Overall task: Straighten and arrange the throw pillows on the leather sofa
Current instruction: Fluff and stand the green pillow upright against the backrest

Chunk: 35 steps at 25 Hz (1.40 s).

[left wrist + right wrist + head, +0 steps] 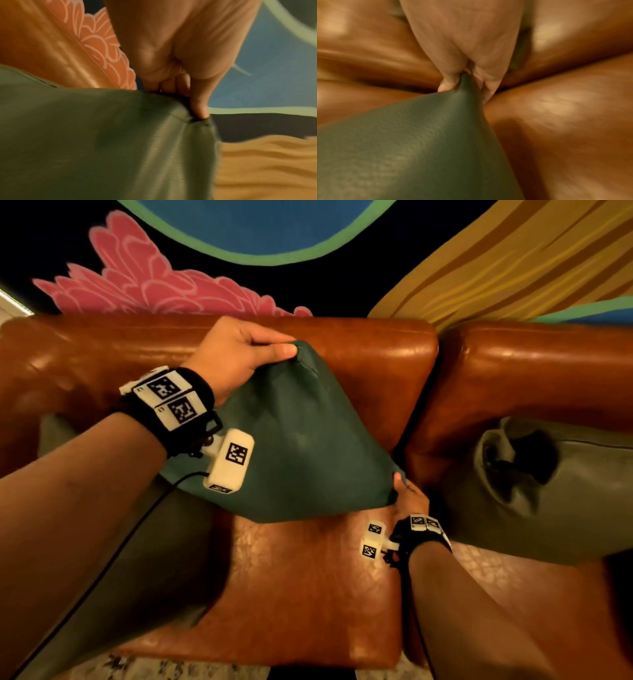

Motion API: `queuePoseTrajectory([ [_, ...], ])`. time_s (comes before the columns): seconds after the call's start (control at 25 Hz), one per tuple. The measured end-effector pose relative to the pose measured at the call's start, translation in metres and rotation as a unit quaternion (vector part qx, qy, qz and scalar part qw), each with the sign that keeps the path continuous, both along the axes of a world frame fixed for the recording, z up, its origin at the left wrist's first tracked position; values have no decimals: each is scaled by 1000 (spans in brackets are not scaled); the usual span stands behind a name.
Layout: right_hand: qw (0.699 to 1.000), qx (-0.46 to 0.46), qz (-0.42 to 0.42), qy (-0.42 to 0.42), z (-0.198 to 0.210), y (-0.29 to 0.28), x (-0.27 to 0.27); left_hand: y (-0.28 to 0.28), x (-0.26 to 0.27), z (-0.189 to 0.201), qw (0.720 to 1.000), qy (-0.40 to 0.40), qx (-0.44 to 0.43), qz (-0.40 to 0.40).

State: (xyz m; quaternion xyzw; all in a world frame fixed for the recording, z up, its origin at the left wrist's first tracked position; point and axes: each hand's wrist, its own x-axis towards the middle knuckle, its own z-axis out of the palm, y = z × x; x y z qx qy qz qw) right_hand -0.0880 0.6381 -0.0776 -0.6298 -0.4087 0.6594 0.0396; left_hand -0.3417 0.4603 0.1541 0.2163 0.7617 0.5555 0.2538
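A dark green leather throw pillow (301,440) is held diamond-wise against the back cushion of the brown leather sofa (376,350). My left hand (239,354) pinches its top corner, thumb on the front face. In the left wrist view the left hand (180,75) grips that corner of the green pillow (102,142). My right hand (409,496) pinches the pillow's lower right corner near the gap between seat cushions. The right wrist view shows the right hand (465,65) with thumb and fingers closed on the pillow (412,142) tip.
A grey-green pillow (548,484) lies dented on the right seat. Another grey pillow (54,440) sits partly hidden under my left forearm. A seam (421,419) splits the two back cushions. A painted wall with a pink flower (144,282) rises behind the sofa.
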Motion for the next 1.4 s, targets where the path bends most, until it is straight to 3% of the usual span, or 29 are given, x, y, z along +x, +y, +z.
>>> queuePoseTrajectory([
  [0.04, 995, -21, 68, -67, -3, -3, 7, 8, 6, 1, 999, 32, -23, -22],
  [0.12, 948, -58, 264, -167, -5, -16, 17, 24, 22, 0, 988, 100, -87, -83],
  [0.2, 922, 60, 319, -211, -3, -21, 17, 35, 29, -5, 966, 153, -147, -144],
  [0.24, 932, 129, 282, -186, 3, -23, 11, 40, 32, -6, 953, 180, -176, -171],
  [0.28, 959, 192, 182, -99, 17, -27, 2, 44, 35, -8, 938, 205, -200, -195],
  [0.32, 964, 230, 128, 24, 31, -31, -5, 51, 39, -10, 926, 228, -212, -214],
  [0.36, 946, 257, 131, 151, 61, -35, -16, 59, 44, -11, 916, 248, -213, -232],
  [0.44, 881, 298, 245, 272, 97, -30, -35, 74, 58, -14, 898, 271, -205, -279],
  [0.48, 873, 294, 265, 284, 103, -19, -47, 76, 62, -18, 894, 262, -202, -301],
  [0.56, 899, 264, 214, 276, 109, 6, -61, 54, 50, -32, 889, 228, -245, -312],
  [0.64, 922, 254, 158, 244, 106, 29, -61, -3, 17, -53, 846, 212, -396, -288],
  [0.72, 913, 278, 176, 239, 100, 41, -57, -74, -15, -76, 799, 184, -546, -171],
  [0.76, 905, 294, 194, 240, 99, 44, -57, -103, -26, -84, 790, 146, -587, -99],
  [0.84, 903, 307, 200, 226, 100, 49, -59, -135, -38, -93, 811, 58, -582, 10],
  [0.92, 908, 305, 193, 213, 102, 53, -62, -146, -40, -90, 888, -49, -445, 105],
  [0.96, 906, 305, 197, 215, 102, 53, -61, -148, -39, -85, 912, -73, -375, 150],
  [1.0, 907, 305, 204, 208, 103, 52, -59, -149, -41, -83, 920, -64, -342, 179],
  [1.08, 892, 342, 258, 141, 101, 52, -60, -143, -40, -75, 902, -3, -399, 164],
  [1.16, 829, 464, 311, 7, 113, 51, -69, -136, -36, -74, 882, 40, -443, 155],
  [1.2, 800, 526, 287, 1, 123, 44, -73, -130, -36, -74, 892, 28, -418, 173],
  [1.24, 782, 560, 270, 52, 137, 21, -77, -129, -36, -71, 908, -22, -364, 206],
  [1.28, 764, 543, 326, 126, 150, -13, -76, -129, -36, -70, 918, -73, -317, 226],
  [1.32, 730, 458, 467, 198, 159, -56, -72, -130, -37, -68, 924, -112, -284, 232],
  [1.36, 626, 357, 645, 254, 155, -93, -67, -135, -39, -69, 927, -124, -272, 225],
  [1.4, 453, 281, 803, 269, 150, -124, -67, -140, -40, -70, 930, -125, -270, 216],
])
